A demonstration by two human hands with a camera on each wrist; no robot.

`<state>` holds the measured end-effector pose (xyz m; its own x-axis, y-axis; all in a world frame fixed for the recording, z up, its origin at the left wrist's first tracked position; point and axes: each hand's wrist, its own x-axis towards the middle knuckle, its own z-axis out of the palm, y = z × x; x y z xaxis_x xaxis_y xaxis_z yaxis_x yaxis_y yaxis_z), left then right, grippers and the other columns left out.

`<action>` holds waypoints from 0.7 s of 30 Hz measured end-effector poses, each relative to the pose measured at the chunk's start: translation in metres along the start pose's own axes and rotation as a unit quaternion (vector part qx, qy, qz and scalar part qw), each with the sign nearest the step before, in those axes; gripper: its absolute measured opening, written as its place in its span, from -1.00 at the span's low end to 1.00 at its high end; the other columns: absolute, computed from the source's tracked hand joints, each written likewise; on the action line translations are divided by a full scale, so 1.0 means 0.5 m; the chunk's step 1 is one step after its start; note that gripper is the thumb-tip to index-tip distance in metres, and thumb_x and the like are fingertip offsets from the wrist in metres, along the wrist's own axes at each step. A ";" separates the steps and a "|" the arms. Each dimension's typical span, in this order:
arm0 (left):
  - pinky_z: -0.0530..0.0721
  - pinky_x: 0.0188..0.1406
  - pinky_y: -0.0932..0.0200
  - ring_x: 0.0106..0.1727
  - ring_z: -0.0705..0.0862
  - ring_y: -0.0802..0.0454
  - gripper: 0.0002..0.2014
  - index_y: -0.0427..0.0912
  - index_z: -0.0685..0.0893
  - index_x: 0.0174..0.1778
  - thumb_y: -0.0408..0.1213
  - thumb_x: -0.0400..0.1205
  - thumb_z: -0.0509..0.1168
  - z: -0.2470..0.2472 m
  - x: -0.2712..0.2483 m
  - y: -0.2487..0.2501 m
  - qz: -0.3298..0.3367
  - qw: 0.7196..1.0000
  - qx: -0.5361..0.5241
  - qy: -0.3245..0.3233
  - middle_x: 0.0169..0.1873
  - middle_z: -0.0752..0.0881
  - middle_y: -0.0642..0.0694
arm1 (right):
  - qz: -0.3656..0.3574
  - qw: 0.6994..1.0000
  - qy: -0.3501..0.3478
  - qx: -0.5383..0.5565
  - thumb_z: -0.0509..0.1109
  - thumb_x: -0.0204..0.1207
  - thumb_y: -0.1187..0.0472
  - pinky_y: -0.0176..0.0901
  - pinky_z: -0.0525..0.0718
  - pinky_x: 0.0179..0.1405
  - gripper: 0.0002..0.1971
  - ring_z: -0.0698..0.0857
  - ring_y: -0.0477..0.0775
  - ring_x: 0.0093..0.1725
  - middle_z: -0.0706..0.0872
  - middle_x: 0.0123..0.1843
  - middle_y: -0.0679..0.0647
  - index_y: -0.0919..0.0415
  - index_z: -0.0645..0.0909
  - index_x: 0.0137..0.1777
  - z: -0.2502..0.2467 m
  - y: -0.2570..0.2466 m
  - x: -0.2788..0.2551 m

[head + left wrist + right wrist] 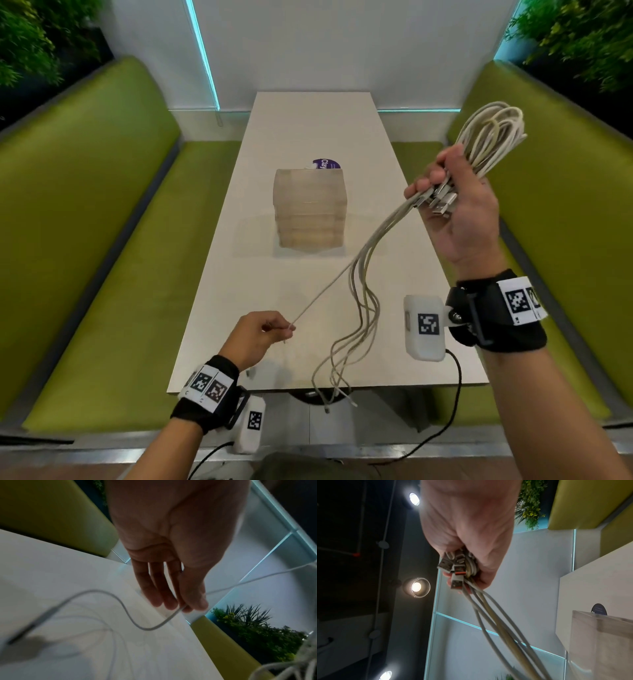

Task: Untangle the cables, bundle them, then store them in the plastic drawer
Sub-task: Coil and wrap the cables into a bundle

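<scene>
My right hand (pixel 455 205) is raised above the table's right side and grips a bundle of white cables (pixel 489 137), looped above the fist, with several USB plugs (pixel 453 568) sticking out of the palm. Loose cable tails (pixel 359 308) hang from it down past the table's near edge. My left hand (pixel 260 334) pinches one single cable (pixel 325 287) between thumb and fingertips (pixel 192 605), stretched taut toward the right hand; its free end curls over the table (pixel 102 595). The translucent plastic drawer unit (pixel 310 209) stands mid-table, its drawers closed.
The white table (pixel 308 120) runs between two green benches (pixel 102 240) (pixel 548 171). A purple round item (pixel 325 164) peeks out behind the drawer unit. Plants (pixel 582 41) line the back corners. A black wire (pixel 455 394) trails from the right wrist camera.
</scene>
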<state>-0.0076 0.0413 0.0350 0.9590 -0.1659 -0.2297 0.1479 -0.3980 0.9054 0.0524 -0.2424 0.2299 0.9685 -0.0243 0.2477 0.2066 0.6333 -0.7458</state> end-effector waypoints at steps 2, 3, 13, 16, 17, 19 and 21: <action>0.57 0.00 0.35 -0.10 0.76 0.27 -0.86 -0.01 0.80 -0.27 -0.38 0.49 0.48 -0.003 -0.002 0.013 -0.011 0.997 0.043 -0.070 -0.21 0.83 0.17 | 0.009 1.000 -0.001 -0.002 0.18 0.69 0.13 -0.10 0.69 -0.20 -0.77 0.63 -0.05 -0.39 0.61 -0.43 -0.04 0.17 0.56 -0.15 0.006 0.005 0.001; 0.56 0.08 0.35 -0.02 0.74 0.30 -0.87 0.01 0.81 -0.14 -0.33 0.50 0.48 -0.005 -0.003 0.022 -0.019 0.992 0.066 -0.109 -0.11 0.82 0.18 | 0.017 1.000 -0.004 -0.004 0.17 0.70 0.13 -0.10 0.69 -0.21 -0.77 0.63 -0.06 -0.40 0.61 -0.43 -0.04 0.17 0.55 -0.15 0.011 0.008 0.000; 0.65 -0.02 0.20 0.03 0.70 0.13 -0.60 -0.03 0.63 0.19 0.15 0.58 0.25 -0.004 0.004 0.188 0.184 0.972 -0.120 0.083 0.08 0.72 -0.09 | 0.116 0.990 -0.068 -0.038 0.19 0.68 0.18 -0.10 0.68 -0.25 -0.78 0.60 0.00 -0.40 0.57 -0.42 0.01 0.22 0.56 -0.17 0.057 0.077 -0.044; 0.62 0.22 0.21 0.30 0.63 0.04 -0.30 -0.11 0.50 0.33 0.29 0.41 0.36 0.026 -0.005 0.252 0.210 0.960 -0.182 -0.038 0.20 0.69 -0.05 | 0.140 0.985 -0.083 -0.057 0.19 0.68 0.17 -0.10 0.66 -0.24 -0.78 0.61 0.02 -0.38 0.58 -0.42 0.01 0.22 0.56 -0.16 0.070 0.102 -0.056; 0.63 0.23 0.17 0.24 0.68 0.01 -0.37 -0.09 0.49 0.32 0.18 0.44 0.41 0.038 -0.005 0.260 0.208 0.960 -0.174 -0.071 0.10 0.74 -0.02 | 0.146 0.983 -0.086 -0.065 0.19 0.68 0.17 -0.11 0.65 -0.24 -0.78 0.60 0.03 -0.37 0.58 -0.42 0.01 0.22 0.56 -0.16 0.073 0.105 -0.059; 0.67 0.11 0.12 -0.09 0.76 0.03 -0.64 -0.07 0.59 0.19 0.02 0.54 0.35 0.051 -0.010 0.269 0.185 0.973 -0.114 -0.082 -0.27 0.79 0.01 | 0.153 0.980 -0.096 -0.087 0.20 0.68 0.17 -0.10 0.64 -0.23 -0.79 0.60 0.04 -0.37 0.57 -0.42 0.03 0.23 0.55 -0.16 0.074 0.106 -0.061; 0.61 -0.09 0.19 -0.29 0.70 0.11 -0.72 -0.09 0.71 -0.02 0.03 0.64 0.22 0.045 -0.011 0.261 0.167 0.983 -0.015 -0.078 -0.40 0.77 0.02 | 0.153 0.976 -0.100 -0.116 0.22 0.68 0.19 -0.06 0.63 -0.20 -0.79 0.59 0.06 -0.37 0.56 -0.41 0.06 0.24 0.54 -0.17 0.068 0.104 -0.062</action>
<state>0.0012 -0.0300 0.1466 0.9070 -0.4200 0.0320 -0.1588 -0.2708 0.9495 0.0283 -0.1825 0.2043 0.9480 0.3050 0.0911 -0.0388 0.3948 -0.9180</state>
